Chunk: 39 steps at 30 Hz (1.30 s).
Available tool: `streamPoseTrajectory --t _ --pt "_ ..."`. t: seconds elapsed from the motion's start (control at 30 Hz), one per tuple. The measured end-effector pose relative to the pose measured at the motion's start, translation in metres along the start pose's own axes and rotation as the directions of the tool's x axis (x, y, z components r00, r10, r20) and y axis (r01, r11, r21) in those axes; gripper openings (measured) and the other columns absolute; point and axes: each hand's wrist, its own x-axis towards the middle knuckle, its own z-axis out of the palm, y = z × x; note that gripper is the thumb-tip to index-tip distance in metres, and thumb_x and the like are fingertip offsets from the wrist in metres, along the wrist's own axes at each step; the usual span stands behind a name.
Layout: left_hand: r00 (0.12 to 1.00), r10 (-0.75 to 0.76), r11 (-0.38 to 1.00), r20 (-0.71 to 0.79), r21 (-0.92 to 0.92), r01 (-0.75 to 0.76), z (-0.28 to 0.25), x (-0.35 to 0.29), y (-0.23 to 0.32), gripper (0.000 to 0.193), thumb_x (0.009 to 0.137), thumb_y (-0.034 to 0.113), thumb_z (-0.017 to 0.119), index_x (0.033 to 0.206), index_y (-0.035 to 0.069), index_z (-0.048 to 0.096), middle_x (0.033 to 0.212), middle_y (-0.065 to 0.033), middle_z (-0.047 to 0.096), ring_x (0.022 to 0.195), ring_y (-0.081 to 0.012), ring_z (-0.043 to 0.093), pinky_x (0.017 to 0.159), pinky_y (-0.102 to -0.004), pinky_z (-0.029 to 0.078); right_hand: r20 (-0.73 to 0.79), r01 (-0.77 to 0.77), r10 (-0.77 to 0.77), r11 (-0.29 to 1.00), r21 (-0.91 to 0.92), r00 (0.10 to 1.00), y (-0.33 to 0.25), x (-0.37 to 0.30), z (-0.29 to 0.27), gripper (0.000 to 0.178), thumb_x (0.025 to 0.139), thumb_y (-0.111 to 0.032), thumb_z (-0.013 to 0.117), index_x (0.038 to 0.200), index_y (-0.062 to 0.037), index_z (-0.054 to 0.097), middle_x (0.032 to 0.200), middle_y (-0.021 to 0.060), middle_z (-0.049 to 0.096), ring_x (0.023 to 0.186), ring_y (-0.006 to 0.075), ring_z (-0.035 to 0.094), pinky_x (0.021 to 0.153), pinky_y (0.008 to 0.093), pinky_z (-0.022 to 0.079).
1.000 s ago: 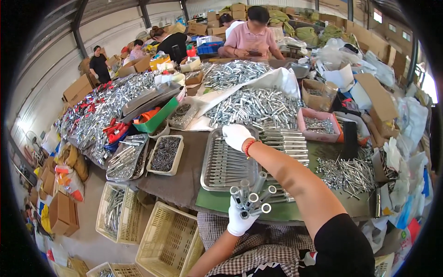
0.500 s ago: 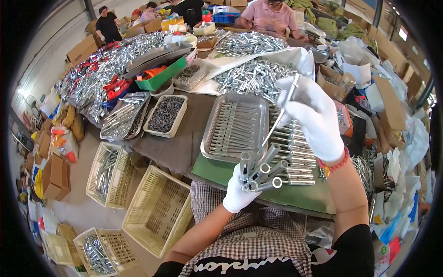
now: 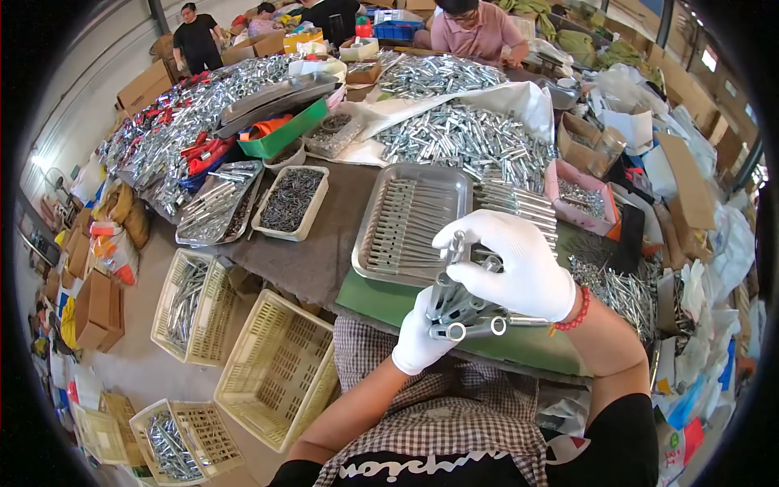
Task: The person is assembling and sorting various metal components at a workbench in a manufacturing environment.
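In front of my apron, my left hand [image 3: 422, 337], in a white glove, is closed around a bundle of several silver metal tubes [image 3: 471, 312] with open round ends. My right hand [image 3: 515, 264], also gloved, is over the bundle. Its thumb and fingers pinch the thick end of a metal rod [image 3: 456, 243] standing above one tube; how deep the rod sits is hidden. Just beyond lies a metal tray [image 3: 465, 188] with a row of slim rods [image 3: 406, 227]. More silver rods [image 3: 519, 203] lie side by side to its right, partly behind my right hand.
A green mat [image 3: 365, 296] covers the near table edge. Farther back are heaps of metal tubes [image 3: 462, 134], a cream tray of dark small parts [image 3: 292, 203] and a pink box [image 3: 580, 199]. Cream crates [image 3: 276, 373] stand on the floor at left. A person in pink [image 3: 479, 32] sits opposite.
My right hand has come down and left with the rod, from above the rods to the tubes in my left hand. The left hand has hardly moved.
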Motion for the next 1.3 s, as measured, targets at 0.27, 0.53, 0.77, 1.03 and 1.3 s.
streamPoseTrajectory --t 0.27,0.53,0.77,1.03,1.3 --pt "0.997 0.069 0.988 -0.019 0.14 -0.065 0.003 0.004 0.014 0.071 0.072 0.02 0.081 0.128 0.001 0.042 0.109 -0.0131 0.064 0.097 -0.0251 0.065 0.084 -0.033 0.052 0.038 -0.046 0.045 0.998 0.036 0.998 -0.008 0.003 -0.008 0.025 0.076 -0.012 0.067 0.101 -0.0085 0.064 0.086 0.0096 0.063 0.08 0.0274 0.064 0.072 0.0363 0.051" --pt "0.978 0.181 0.97 -0.101 0.182 -0.161 0.005 0.002 0.018 0.067 0.071 0.02 0.083 0.124 0.001 0.048 0.108 -0.0134 0.065 0.095 -0.0253 0.066 0.082 -0.0321 0.053 0.114 0.001 0.018 0.986 -0.167 0.993 -0.017 0.005 -0.014 0.023 0.07 -0.003 0.071 0.092 -0.0057 0.065 0.088 0.008 0.067 0.08 0.0241 0.066 0.072 0.0331 0.051" --pt "0.967 0.251 0.936 -0.053 0.27 -0.228 0.001 0.008 0.028 0.068 0.07 0.017 0.083 0.126 0.002 0.047 0.108 -0.0131 0.065 0.093 -0.0265 0.067 0.081 -0.0326 0.054 0.106 0.023 -0.003 0.983 -0.184 0.994 -0.018 0.01 -0.015 0.021 0.074 -0.008 0.068 0.094 -0.0103 0.062 0.081 0.0079 0.063 0.071 0.0268 0.063 0.064 0.035 0.05" --pt "0.97 0.243 0.948 -0.031 0.218 -0.23 -0.001 0.003 0.013 0.068 0.071 0.014 0.08 0.128 0.004 0.044 0.109 -0.016 0.063 0.092 -0.0296 0.067 0.079 -0.0335 0.054 0.119 -0.031 0.042 0.995 -0.095 0.992 -0.031 0.016 -0.013 0.019 0.073 -0.007 0.068 0.091 -0.008 0.062 0.08 0.0077 0.063 0.071 0.0248 0.064 0.065 0.0346 0.05" --pt "0.949 0.31 0.919 -0.063 0.276 -0.282 0.002 0.002 0.032 0.062 0.074 0.016 0.077 0.128 0.009 0.046 0.102 -0.0156 0.064 0.086 -0.0357 0.065 0.071 -0.038 0.053 0.089 -0.057 0.077 0.976 -0.208 0.993 -0.032 0.008 -0.014 0.019 0.071 -0.007 0.068 0.09 -0.0075 0.063 0.08 0.0089 0.064 0.074 0.0259 0.064 0.068 0.0341 0.05"
